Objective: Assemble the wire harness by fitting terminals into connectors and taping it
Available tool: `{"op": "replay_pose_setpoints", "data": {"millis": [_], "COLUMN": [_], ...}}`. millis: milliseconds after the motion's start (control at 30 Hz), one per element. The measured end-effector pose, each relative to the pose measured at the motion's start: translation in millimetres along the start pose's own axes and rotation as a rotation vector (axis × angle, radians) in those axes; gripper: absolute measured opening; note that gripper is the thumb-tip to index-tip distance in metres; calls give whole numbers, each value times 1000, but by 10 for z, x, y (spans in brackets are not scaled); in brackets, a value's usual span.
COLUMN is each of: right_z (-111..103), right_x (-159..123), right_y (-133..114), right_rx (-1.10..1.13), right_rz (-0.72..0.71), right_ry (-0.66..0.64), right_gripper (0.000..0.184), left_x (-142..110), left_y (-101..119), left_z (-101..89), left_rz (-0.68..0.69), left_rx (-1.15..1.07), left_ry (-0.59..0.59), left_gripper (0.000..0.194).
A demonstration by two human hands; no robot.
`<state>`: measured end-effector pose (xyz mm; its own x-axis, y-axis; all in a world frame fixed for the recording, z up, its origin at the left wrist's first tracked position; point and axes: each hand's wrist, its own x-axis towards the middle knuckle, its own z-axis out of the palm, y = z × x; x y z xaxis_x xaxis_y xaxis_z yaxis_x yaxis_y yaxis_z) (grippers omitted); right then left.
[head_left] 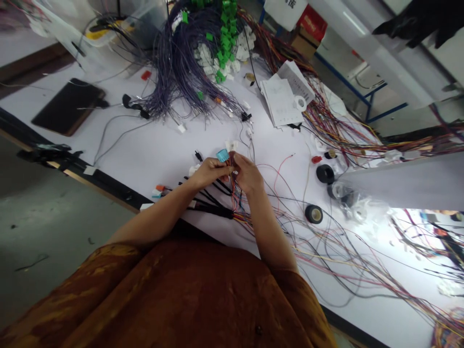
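Observation:
My left hand point(209, 173) and my right hand point(248, 175) meet over a white worktable point(145, 154), their fingertips pinching thin red and orange wires point(234, 181) from a wire harness. A blue connector point(222, 155) and a white connector point(231, 145) stick up just beyond my fingers. Under my left forearm, a bundle of black wires point(213, 205) runs to the same harness. My fingers hide the exact point where the wires are gripped.
Purple wire bundles point(177, 63) with green connectors point(222, 43) lie at the back. Papers point(281, 101), black tape rolls point(313, 213) and loose coloured wires point(326, 241) lie on the right. A dark tablet point(68, 106) lies on the left, near the table edge.

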<state>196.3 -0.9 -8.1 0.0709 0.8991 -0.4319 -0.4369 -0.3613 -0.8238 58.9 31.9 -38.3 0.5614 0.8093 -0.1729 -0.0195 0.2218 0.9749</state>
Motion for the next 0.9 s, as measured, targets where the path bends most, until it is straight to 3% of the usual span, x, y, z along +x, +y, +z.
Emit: {"op": "replay_pose_setpoints", "data": {"millis": [300, 467, 667, 900], "right_z": [-43, -54, -86, -119], "right_x": [121, 168, 227, 266], "right_y": [-217, -236, -161, -109], "right_rx": [-227, -258, -158, -113], "right_rz": [34, 3, -152, -161], "right_ry": [-22, -4, -48, -30], "right_gripper": [52, 47, 33, 33], "left_x": [-13, -22, -23, -14], "left_y": [89, 103, 131, 142], "left_z": [8, 21, 33, 39], "left_rz": [-39, -55, -94, -160], "left_rx": [-8, -23, -39, -66], "left_ry": [-21, -27, -8, -18], "left_gripper": [39, 39, 38, 34]}}
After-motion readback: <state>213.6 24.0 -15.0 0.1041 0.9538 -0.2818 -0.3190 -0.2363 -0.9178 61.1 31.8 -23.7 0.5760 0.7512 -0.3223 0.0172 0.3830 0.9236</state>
